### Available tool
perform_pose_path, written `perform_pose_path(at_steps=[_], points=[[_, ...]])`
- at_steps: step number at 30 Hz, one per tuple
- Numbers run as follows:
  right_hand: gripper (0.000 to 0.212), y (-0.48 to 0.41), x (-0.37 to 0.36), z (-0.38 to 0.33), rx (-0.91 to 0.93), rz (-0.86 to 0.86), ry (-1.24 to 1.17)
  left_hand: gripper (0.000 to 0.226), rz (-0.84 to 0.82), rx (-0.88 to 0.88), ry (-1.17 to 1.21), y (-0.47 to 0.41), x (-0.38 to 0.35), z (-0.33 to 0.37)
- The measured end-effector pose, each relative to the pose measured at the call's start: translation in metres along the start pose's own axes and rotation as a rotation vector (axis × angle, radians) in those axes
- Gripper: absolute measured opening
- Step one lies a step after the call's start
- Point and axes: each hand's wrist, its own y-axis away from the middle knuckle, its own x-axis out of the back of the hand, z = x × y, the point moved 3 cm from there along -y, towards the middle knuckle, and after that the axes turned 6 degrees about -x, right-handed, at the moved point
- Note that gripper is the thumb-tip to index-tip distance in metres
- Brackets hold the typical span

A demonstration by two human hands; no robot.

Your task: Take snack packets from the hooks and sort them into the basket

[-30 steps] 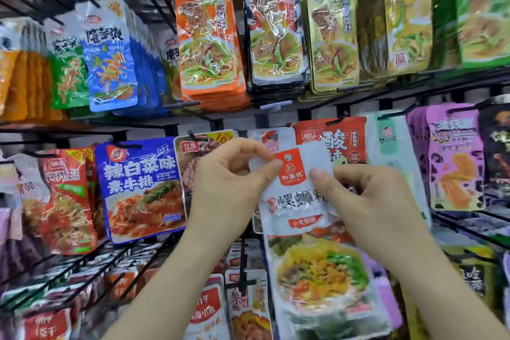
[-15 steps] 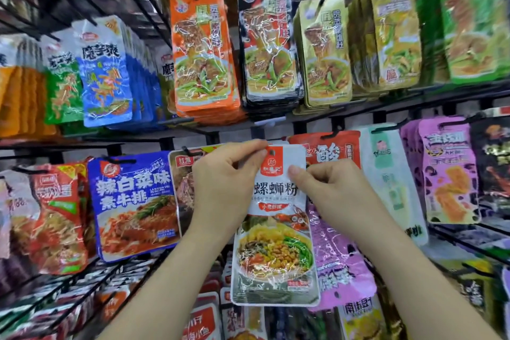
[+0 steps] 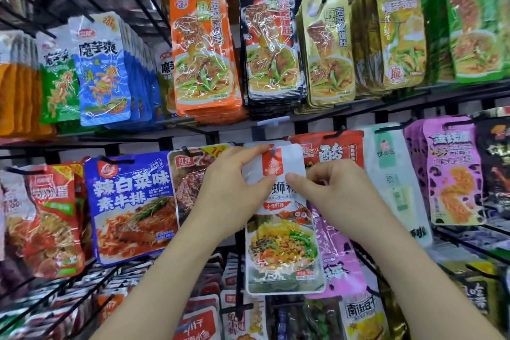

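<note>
A white snack packet (image 3: 284, 232) with a red logo and a noodle picture hangs in the middle row, its top hole at the tip of a black hook (image 3: 272, 150). My left hand (image 3: 231, 188) pinches the packet's upper left corner between thumb and forefinger. My right hand (image 3: 331, 190) pinches its upper right edge with thumb and fingers. No basket is in view.
Rows of packets hang on black hooks around it: a blue packet (image 3: 132, 207) and a red one (image 3: 49, 218) to the left, purple packets (image 3: 452, 171) to the right, orange (image 3: 201, 47) and black (image 3: 271, 44) stacks above. More packets (image 3: 198, 317) fill the rack below.
Both hands have lifted the white packet up and toward the rack. Its top hole now sits at the hook tip, where a second ago the packet was held lower and tilted.
</note>
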Motion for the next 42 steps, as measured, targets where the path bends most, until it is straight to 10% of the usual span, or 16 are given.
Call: perform_pose_path(at_steps=[5, 21, 26, 31, 35, 40, 42], points=[[0.009, 0.017, 0.025, 0.004, 0.024, 0.042, 0.126, 0.056, -0.089, 0.055, -0.058, -0.008, 0.006, -0.007], [0.059, 0.043, 0.041, 0.025, -0.055, 0.123, -0.503, 0.049, 0.173, -0.236, -0.561, -0.003, -0.027, -0.015], [0.064, 0.043, 0.030, 0.035, -0.148, -0.115, -0.981, 0.020, 0.121, -0.082, 0.247, 0.035, -0.012, 0.033], [0.069, 0.050, -0.003, 0.030, -0.167, -0.496, -1.303, 0.059, -0.187, -0.017, 0.758, 0.043, -0.026, 0.056], [0.008, 0.059, -0.006, 0.015, -0.243, -0.482, -1.069, 0.023, 0.075, 0.045, 0.710, 0.035, -0.010, 0.047], [0.049, 0.063, 0.024, 0.015, -0.237, -0.437, -0.790, 0.024, 0.154, -0.003, 0.384, 0.033, 0.001, 0.045], [0.032, 0.068, 0.027, 0.013, -0.226, -0.379, -0.662, 0.021, 0.189, 0.041, 0.417, 0.033, 0.001, 0.046]])
